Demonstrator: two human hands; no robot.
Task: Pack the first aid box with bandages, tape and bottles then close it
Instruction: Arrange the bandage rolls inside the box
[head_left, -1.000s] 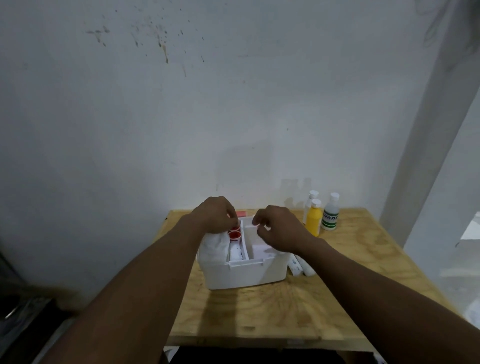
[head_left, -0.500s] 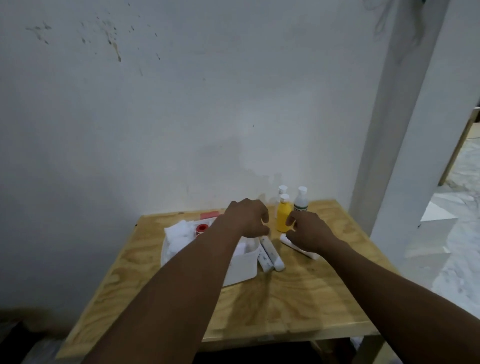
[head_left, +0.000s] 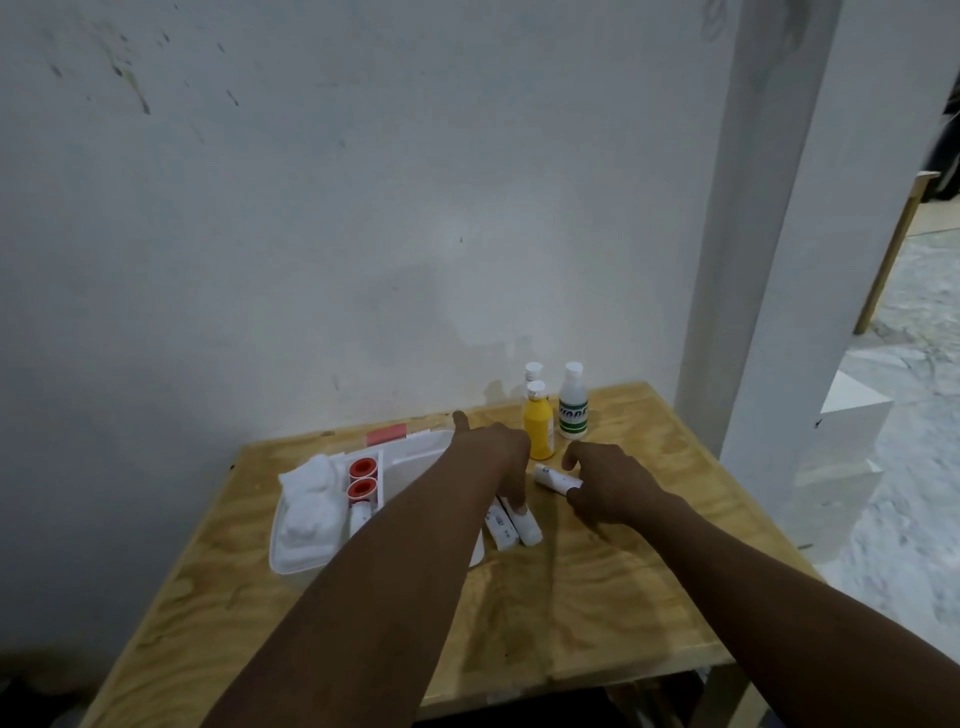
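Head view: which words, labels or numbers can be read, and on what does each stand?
"IODE", uncertain, blurred and cut off: green label of the clear bottle.
Dark print on the bandage roll in the right hand: too small to read.
The yellow bottle: no text shows.

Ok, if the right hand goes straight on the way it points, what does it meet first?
The bandage roll lying just ahead of the right hand, between its forefinger and thumb; whether they touch it yet is unclear. Past that, likely the yellow bottle.
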